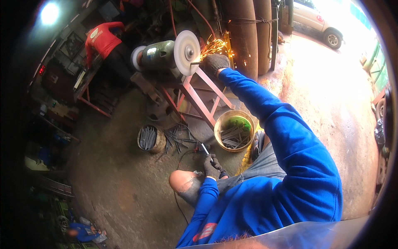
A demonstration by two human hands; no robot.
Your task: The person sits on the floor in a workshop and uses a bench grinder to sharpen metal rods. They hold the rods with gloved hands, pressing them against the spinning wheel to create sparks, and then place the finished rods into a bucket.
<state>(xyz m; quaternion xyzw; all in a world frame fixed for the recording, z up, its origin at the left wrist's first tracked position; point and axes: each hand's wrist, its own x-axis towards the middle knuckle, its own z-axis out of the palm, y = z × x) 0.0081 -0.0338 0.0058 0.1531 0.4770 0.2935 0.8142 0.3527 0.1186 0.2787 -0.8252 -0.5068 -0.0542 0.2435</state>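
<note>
My right hand (215, 63), in a dark glove, holds a short metal rod (195, 63) against the white grinding wheel (187, 52) of a green bench grinder (159, 55); sparks (215, 45) fly off to the right. My left hand (211, 167), also gloved, rests by my bare knee through torn jeans and grips another thin metal rod (205, 149) that points up and left. Both arms wear blue sleeves.
The grinder stands on a red metal frame (199, 99). A yellow bucket (234, 130) and a small basket (150, 139) hold metal rods; more lie loose on the concrete floor (176, 140). A person in a red shirt (103, 41) bends at a bench far left. A car (317, 16) is parked top right.
</note>
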